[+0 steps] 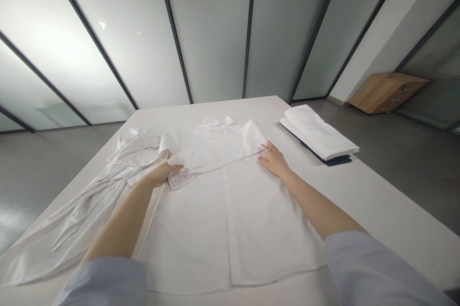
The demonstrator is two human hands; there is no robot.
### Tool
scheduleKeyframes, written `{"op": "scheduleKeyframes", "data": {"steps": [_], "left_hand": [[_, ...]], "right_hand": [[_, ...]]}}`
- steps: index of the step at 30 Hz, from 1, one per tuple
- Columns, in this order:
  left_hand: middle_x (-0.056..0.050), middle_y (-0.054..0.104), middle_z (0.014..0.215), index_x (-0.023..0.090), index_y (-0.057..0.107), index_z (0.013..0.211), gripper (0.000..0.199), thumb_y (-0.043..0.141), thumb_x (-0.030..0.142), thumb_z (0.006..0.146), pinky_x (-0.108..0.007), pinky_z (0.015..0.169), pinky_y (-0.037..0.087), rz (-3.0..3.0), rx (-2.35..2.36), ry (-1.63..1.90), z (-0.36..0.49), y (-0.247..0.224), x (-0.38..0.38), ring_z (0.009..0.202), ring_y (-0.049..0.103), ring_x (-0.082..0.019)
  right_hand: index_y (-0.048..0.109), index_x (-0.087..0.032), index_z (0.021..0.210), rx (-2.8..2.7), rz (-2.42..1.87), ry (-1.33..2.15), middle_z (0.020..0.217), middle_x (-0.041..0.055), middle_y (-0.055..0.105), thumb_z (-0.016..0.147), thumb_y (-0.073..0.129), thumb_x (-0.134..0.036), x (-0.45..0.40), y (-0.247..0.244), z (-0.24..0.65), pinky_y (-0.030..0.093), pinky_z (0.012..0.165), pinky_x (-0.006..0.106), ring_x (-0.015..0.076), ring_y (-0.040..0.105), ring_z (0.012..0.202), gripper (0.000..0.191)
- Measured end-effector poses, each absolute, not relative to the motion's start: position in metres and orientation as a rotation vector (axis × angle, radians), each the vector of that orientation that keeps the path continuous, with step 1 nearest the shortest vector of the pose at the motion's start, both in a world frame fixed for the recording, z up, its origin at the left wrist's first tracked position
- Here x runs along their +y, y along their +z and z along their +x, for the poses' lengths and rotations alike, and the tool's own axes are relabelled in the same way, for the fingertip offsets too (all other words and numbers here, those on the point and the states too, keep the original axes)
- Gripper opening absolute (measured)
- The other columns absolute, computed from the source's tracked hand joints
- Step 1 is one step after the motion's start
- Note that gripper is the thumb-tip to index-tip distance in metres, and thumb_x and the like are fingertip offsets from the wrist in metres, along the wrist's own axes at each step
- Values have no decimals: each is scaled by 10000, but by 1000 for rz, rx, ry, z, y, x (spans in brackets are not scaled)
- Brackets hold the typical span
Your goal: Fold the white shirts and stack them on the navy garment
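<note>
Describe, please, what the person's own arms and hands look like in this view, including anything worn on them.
Both forearms are bare, with pale blue-grey sleeves pushed up near the elbows at the bottom of the picture. The left hand and right hand wear no gloves; no rings, watch or bracelets are visible. The sleeves look like plain, smooth fabric without markings.

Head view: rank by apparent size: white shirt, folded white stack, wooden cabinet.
1. white shirt, largest by far.
2. folded white stack.
3. wooden cabinet, looks about as big as the stack but sits farther away, so that order is unsure.
</note>
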State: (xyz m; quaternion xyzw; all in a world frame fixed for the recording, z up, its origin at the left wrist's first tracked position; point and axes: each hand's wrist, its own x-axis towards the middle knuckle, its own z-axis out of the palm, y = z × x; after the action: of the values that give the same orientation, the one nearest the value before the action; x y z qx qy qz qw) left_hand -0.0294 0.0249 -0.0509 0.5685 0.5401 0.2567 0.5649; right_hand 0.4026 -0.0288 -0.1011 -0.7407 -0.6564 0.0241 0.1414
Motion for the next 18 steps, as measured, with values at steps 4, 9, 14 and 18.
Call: {"op": "scheduleKeyframes", "data": {"steps": [4, 9, 14, 18], "left_hand": [[-100, 721, 977, 190, 633, 946, 410, 803, 226, 575, -343, 836, 560, 1191, 1282, 679, -16, -36, 12, 979, 679, -264], [-67, 713, 953, 179, 613, 967, 354, 734, 176, 634, -340, 750, 590, 949, 1021, 906, -3, -12, -14, 926, 693, -251], [-59, 719, 884, 171, 625, 908, 363, 784, 136, 583, -314, 773, 578, 876, 1091, 750, -22, -23, -36, 925, 689, -248], [-12, 688, 792, 172, 608, 864, 406, 853, 187, 542, -311, 741, 574, 919, 1149, 682, -44, -42, -49, 801, 692, -199]], "right_hand": [[412, -133, 1432, -1891, -2133, 80, 1544, 181, 299, 880, 512, -375, -27, -104, 406, 310, 1105, 453, 322, 308, 1400, 611], [446, -164, 1411, -1900, -2111, 85, 1538, 155, 325, 881, 507, -375, -26, -106, 408, 300, 1112, 458, 312, 316, 1396, 574], [460, -163, 1403, -1897, -2126, 92, 1535, 156, 329, 888, 504, -375, -26, -106, 407, 295, 1112, 448, 305, 317, 1395, 559], [465, -174, 1398, -1906, -2138, 82, 1531, 147, 336, 889, 502, -367, -27, -104, 406, 307, 1104, 445, 298, 323, 1391, 546]]}}
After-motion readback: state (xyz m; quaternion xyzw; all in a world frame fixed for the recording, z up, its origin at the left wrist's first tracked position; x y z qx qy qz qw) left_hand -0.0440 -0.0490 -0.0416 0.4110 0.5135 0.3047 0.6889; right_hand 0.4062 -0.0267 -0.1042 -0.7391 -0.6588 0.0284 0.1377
